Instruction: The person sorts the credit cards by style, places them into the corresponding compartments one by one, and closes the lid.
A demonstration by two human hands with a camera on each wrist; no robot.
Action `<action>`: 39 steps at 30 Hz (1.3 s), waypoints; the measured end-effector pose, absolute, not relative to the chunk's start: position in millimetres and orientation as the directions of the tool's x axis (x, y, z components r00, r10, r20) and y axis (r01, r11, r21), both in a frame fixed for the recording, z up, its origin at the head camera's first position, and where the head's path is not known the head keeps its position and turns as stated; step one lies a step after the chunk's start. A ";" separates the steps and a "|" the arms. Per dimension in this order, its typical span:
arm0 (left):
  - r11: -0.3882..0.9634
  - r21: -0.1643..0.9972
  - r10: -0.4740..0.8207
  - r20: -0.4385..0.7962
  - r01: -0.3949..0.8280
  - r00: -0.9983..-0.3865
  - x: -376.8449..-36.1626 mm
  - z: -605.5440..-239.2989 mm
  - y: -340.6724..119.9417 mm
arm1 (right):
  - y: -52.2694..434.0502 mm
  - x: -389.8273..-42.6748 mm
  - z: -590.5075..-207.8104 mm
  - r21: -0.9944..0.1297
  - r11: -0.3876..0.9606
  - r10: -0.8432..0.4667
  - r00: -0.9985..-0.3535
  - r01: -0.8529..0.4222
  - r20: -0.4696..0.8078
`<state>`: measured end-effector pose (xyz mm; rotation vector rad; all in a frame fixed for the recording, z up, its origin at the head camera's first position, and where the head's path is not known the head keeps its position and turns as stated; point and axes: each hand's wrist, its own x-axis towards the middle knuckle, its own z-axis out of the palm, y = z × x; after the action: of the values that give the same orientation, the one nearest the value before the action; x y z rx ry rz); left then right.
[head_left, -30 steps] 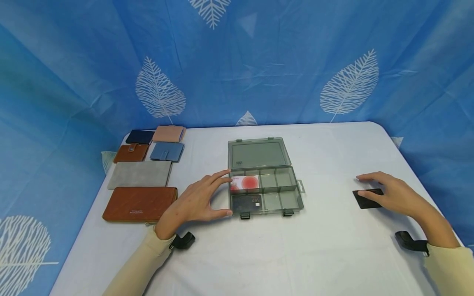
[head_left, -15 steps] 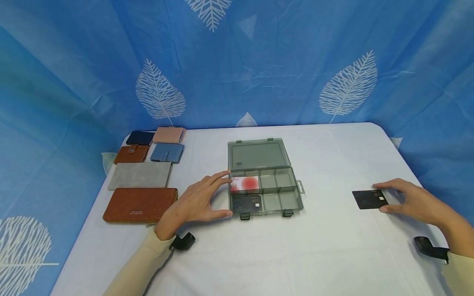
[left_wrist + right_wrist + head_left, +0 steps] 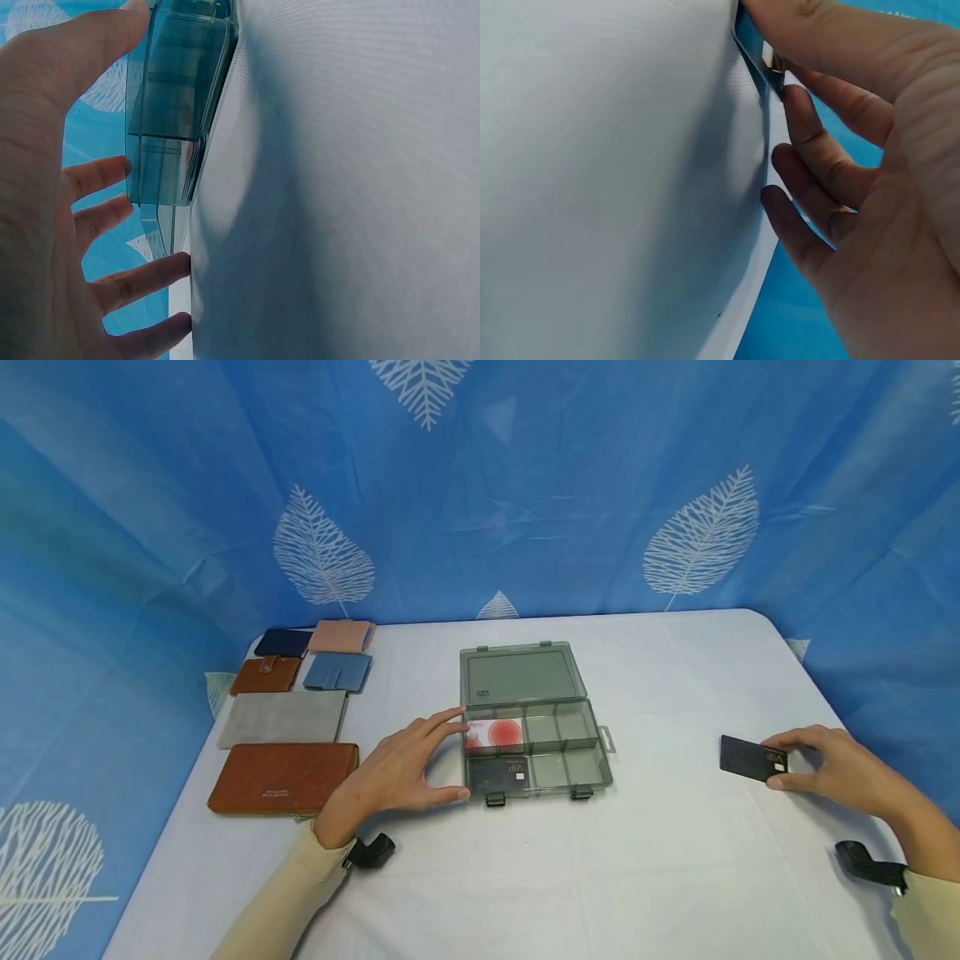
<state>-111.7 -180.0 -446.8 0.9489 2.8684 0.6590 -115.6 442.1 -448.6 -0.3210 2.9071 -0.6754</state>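
A smoky clear compartment box [image 3: 577, 727] lies open mid-table, lid flat behind it. Its left cells hold a white card with a red circle [image 3: 497, 733] and a black VIP card [image 3: 501, 770]. My left hand [image 3: 397, 768] rests against the box's left end [image 3: 169, 142], thumb at the front corner and fingers at the back, lightly curved. My right hand [image 3: 832, 768] pinches a black card [image 3: 744, 758] between thumb and forefinger at the right of the table, its left edge lifted off the cloth. In the right wrist view only the card's edge [image 3: 769, 75] shows.
Several wallets lie at the table's left: a brown long one [image 3: 283, 777], a grey one [image 3: 283, 718], and small brown [image 3: 266, 675], blue [image 3: 337, 671], navy [image 3: 283, 642] and pink [image 3: 342, 636] ones. White cloth [image 3: 660, 877] covers the table; a blue leaf-print curtain hangs behind.
My right hand slid off the top of the black card, took it by its right edge and tipped it up off the table. My left hand stayed at the box.
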 end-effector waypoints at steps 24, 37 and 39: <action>0.719 0.402 0.583 0.095 0.567 -0.807 -112.6 -450.0 -180.7 | 393.9 -118.5 -438.6 -0.545 0.809 -0.212 -0.974 -0.220 0.079; 0.716 0.388 0.586 0.116 0.580 -0.802 -109.7 -454.9 -180.7 | 329.0 -135.0 -409.8 -0.562 0.751 -0.324 -0.935 -0.346 0.143; 0.717 0.389 0.584 0.117 0.578 -0.803 -109.0 -455.4 -180.7 | 316.9 -136.4 -405.7 -0.565 0.744 -0.341 -0.930 -0.357 0.138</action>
<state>-109.0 -180.7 -455.4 0.9809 2.8978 0.6483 -136.4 316.9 -405.7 -0.5923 2.9578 -0.9669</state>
